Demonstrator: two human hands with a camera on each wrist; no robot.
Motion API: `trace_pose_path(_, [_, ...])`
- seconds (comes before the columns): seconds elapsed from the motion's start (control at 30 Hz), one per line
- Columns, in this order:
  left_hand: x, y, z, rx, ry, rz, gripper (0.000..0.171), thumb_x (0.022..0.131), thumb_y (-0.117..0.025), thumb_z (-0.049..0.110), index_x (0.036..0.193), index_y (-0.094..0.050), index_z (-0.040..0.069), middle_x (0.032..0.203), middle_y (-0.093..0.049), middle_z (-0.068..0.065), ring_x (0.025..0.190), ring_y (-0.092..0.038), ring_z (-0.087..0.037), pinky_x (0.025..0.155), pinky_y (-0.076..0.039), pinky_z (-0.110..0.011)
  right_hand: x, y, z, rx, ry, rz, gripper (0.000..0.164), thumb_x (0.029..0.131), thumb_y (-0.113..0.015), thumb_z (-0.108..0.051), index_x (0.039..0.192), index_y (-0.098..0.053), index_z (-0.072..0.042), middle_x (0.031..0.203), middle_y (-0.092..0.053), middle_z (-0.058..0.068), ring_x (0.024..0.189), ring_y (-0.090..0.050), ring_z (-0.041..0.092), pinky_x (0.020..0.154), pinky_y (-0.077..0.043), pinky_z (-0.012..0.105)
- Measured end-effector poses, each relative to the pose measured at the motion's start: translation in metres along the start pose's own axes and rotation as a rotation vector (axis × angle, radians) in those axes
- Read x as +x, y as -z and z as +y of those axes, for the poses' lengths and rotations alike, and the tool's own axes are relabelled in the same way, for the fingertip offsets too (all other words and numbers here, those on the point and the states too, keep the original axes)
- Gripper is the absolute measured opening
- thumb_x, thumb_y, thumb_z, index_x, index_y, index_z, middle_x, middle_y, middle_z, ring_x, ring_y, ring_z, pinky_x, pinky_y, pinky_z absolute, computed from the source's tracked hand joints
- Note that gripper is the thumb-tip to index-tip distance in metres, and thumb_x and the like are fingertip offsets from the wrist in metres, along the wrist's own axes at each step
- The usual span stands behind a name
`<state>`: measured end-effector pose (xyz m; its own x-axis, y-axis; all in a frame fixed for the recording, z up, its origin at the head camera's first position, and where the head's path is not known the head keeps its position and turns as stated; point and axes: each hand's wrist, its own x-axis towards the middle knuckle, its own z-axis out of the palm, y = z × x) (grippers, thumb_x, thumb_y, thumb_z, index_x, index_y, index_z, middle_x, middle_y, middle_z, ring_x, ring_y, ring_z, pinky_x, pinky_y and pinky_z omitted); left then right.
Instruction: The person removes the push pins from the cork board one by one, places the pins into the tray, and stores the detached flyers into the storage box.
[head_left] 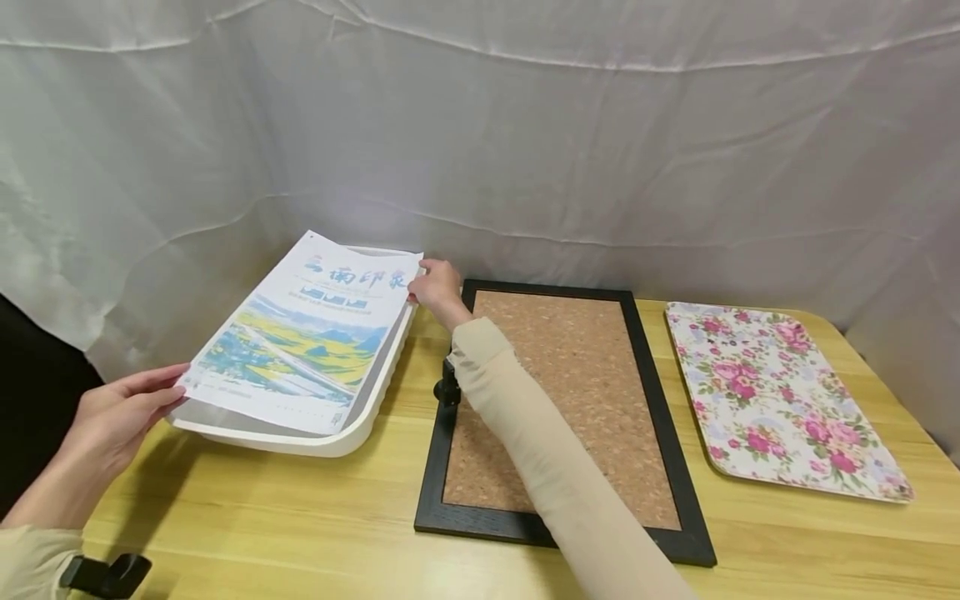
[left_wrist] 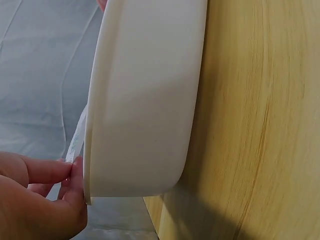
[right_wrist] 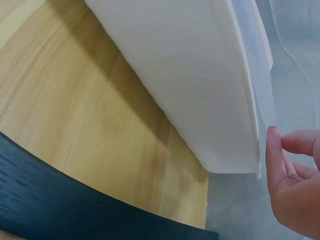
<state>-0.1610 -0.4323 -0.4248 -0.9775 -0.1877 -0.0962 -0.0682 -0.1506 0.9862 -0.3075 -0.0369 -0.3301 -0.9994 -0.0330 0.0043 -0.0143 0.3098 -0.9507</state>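
Note:
A printed poster (head_left: 315, 333) with blue Chinese lettering and a yellow-green landscape lies over the white plastic basin (head_left: 367, 421). My left hand (head_left: 120, 417) pinches its near left corner between thumb and fingers, right at the basin's rim, as the left wrist view also shows. At the far right corner, my right hand (head_left: 438, 287) pinches the paper between thumb and fingertips. In the right wrist view the sheet's edge (right_wrist: 265, 95) stands just past the basin's rim. The inside of the basin is mostly hidden under the poster.
A cork board (head_left: 555, 400) in a black frame lies on the wooden table (head_left: 300, 517), under the right forearm. Farther right lies a floral-patterned board (head_left: 780, 400) with rounded corners. Grey-white cloth (head_left: 525, 150) hangs behind the table.

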Motion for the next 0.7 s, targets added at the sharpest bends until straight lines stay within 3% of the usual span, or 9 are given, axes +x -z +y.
trace_pose_path(0.1, [0.002,-0.002,-0.002,0.078,-0.005,0.03,0.043,0.081,-0.078,0.009,0.123,-0.069,0.014,0.098,-0.063,0.016,0.085,-0.062,0.004,0.071,-0.053,-0.017,0.0,-0.001,0.002,-0.007,0.005,0.005,0.053,0.086,-0.057,0.011,0.138,-0.052,0.001,0.106,-0.066,0.02,0.053,-0.057,0.009,0.068,-0.056,0.03])
trace_pose_path(0.27, [0.004,-0.003,-0.005,0.238,-0.013,0.079,0.045,0.084,-0.076,0.015,0.128,-0.066,0.015,0.1,-0.058,0.016,0.086,-0.059,0.007,0.07,-0.052,-0.015,-0.002,-0.001,0.005,0.023,0.011,0.006,0.052,0.087,-0.055,0.012,0.138,-0.051,0.003,0.11,-0.063,0.021,0.054,-0.057,0.011,0.074,-0.056,0.036])
trace_pose_path(0.43, [0.006,-0.005,-0.006,0.418,-0.01,0.114,0.049,0.09,-0.071,0.02,0.136,-0.058,0.012,0.112,-0.056,0.007,0.09,-0.056,0.006,0.071,-0.051,-0.013,-0.003,-0.001,0.006,0.029,0.02,0.013,0.052,0.086,-0.055,0.012,0.137,-0.052,0.003,0.097,-0.066,0.022,0.053,-0.056,0.011,0.076,-0.056,0.039])
trace_pose_path(0.57, [0.002,-0.011,0.0,0.415,-0.008,0.113,0.043,0.09,-0.07,0.021,0.132,-0.063,0.016,0.109,-0.057,0.01,0.088,-0.056,0.008,0.071,-0.05,-0.013,-0.004,0.0,0.005,0.007,0.026,0.02,0.052,0.084,-0.057,0.011,0.135,-0.054,0.002,0.09,-0.068,0.021,0.057,-0.061,0.015,0.073,-0.056,0.036])
trace_pose_path(0.7, [-0.018,-0.03,0.021,0.409,0.017,0.105,0.034,0.091,-0.068,0.021,0.126,-0.067,0.024,0.104,-0.061,0.016,0.086,-0.057,0.01,0.073,-0.05,-0.013,-0.005,0.0,0.004,-0.05,0.035,0.009,0.047,0.086,-0.06,0.004,0.133,-0.057,0.0,0.095,-0.069,0.019,0.071,-0.069,0.026,0.061,-0.051,0.024])
